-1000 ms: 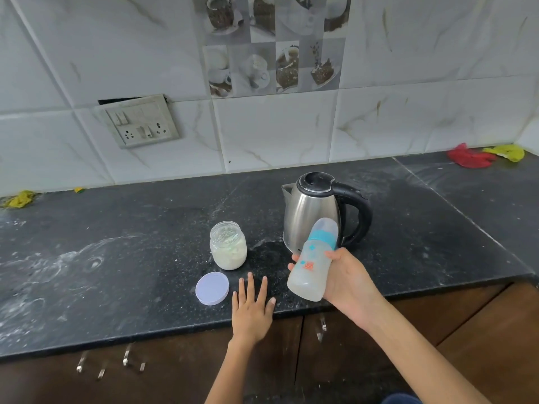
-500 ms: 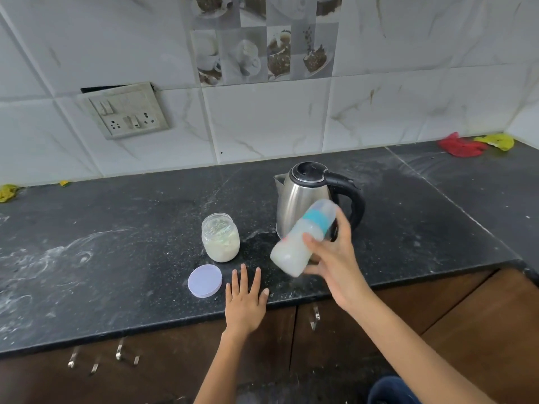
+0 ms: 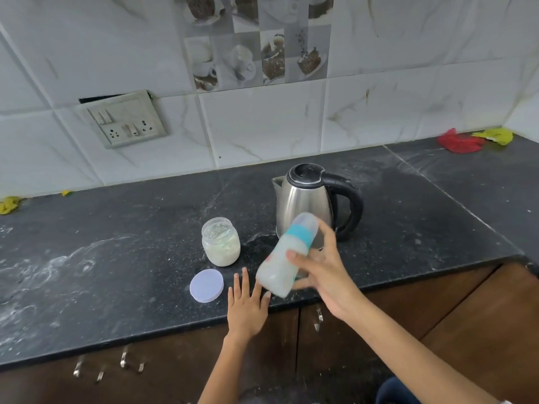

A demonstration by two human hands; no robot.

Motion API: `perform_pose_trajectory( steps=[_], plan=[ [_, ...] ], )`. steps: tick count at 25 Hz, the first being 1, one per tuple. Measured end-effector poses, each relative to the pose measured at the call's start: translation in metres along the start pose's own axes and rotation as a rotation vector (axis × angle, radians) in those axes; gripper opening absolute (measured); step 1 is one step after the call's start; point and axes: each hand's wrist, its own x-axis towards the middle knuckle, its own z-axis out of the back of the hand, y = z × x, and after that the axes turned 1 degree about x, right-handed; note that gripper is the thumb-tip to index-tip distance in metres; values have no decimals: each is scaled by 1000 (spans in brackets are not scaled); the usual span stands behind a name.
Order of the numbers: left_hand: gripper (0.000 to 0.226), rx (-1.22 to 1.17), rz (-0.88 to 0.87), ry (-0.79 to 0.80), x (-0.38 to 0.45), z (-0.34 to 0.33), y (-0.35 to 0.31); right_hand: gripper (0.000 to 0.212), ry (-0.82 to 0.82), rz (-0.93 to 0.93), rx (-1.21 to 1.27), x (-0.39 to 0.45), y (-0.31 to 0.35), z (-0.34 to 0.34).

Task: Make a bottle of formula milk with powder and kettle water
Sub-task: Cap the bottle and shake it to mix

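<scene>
At lower centre-left of the frame a lilac lid (image 3: 206, 285) lies flat on the dark desk (image 3: 116, 258), just below an open jar of powder (image 3: 221, 241). The left hand (image 3: 248, 309) rests flat, fingers spread, at the desk's edge. The right hand (image 3: 323, 275) grips a tilted, milky baby bottle (image 3: 284, 258) in front of the steel kettle (image 3: 306, 202).

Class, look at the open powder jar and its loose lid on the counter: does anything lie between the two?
Nothing visible. The lid lies flat just in front of the powder jar, with only bare counter between them.
</scene>
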Motion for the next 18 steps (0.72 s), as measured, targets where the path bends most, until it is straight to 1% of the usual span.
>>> perform_pose_trajectory(
  steps=[1, 2, 4, 5, 6, 7, 8, 9, 10, 12, 13, 14, 16, 17, 18],
  plan=[
    [70, -7, -1, 8, 0, 0, 1, 90, 49, -17, -48, -4, -2, -3],
    [70, -9, 0, 8, 0, 0, 1, 88, 38, 1, -39, -2, -2, 0],
    [86, 9, 3, -13, 1, -1, 0, 84, -114, 74, 125, 11, 6, 8],
    [93, 16, 3, -21, 0, 0, -1, 82, -146, 81, 164, 13, 11, 8],
    [96, 13, 6, -24, 0, 0, -1, 82, -116, 64, 132, 11, 11, 7],
    [91, 1, 6, -18, -1, 1, -1, 83, -31, 32, 46, 7, 6, 6],
    [78, -4, 6, -5, -1, 2, -1, 85, 45, -9, -42, 1, 2, 3],
    [65, -4, 7, 9, -1, 2, -1, 85, 87, -14, -81, -4, 1, 1],
    [60, -2, 3, 8, 0, 2, -1, 83, 81, 14, -60, 0, 1, 5],
    [57, 18, 2, -7, 1, 2, 0, 75, -70, 73, 158, 13, 8, 12],
    [59, 26, 5, -7, 1, 1, 0, 72, -106, 68, 219, 14, 10, 12],
    [62, 31, 6, -6, 0, 1, 0, 73, -82, 41, 199, 11, 8, 10],
    [62, 28, -6, 9, -1, 2, 0, 78, 65, -41, 17, -2, -6, 4],
    [61, 24, -12, 9, -1, 2, 0, 78, 102, -47, -25, -7, -7, 1],
    [61, 17, -12, 1, -1, 1, 1, 78, 85, -21, -6, -4, -6, 4]
  ],
)
